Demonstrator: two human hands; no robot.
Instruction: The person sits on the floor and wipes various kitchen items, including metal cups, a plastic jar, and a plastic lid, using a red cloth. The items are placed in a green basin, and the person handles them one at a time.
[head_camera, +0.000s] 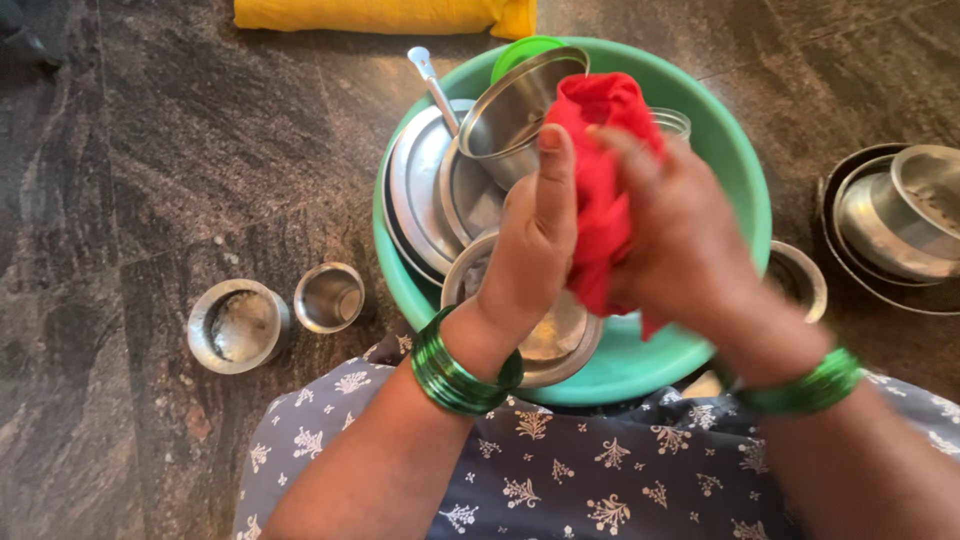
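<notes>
While the dark stone floor (160, 150) fills most of the view, the biggest thing on it is the green plastic basin (735, 150), set right in front of the seated person so everything sits within easy reach. Inside it, steel plates (425, 185) lean on edge against the left wall, likely stacked that way to save room, with a spoon handle (432, 80) poking up behind them and a steel tumbler (505, 110) tipped on its side. A shallow steel bowl (560, 345) rests at the near rim, half covered by the wrists.

Over to the right, nested steel pots (900, 220) run off the frame edge. Far left, two small steel cups (238, 325) and (329, 297) stand upright on the floor, just beside each other. A yellow cloth (385, 15) is cut off at the top.

Now the hands: the left hand (535, 240) and right hand (680, 235) are both clamped around a red cloth (600, 150), held above the middle of the basin, fingers curled tight on either side as if squeezing or folding it. The right hand is motion-blurred, so its grip is hard to read finger by finger. Whatever else lies beneath the cloth is hidden. Green bangles (460, 375) ring both wrists.
</notes>
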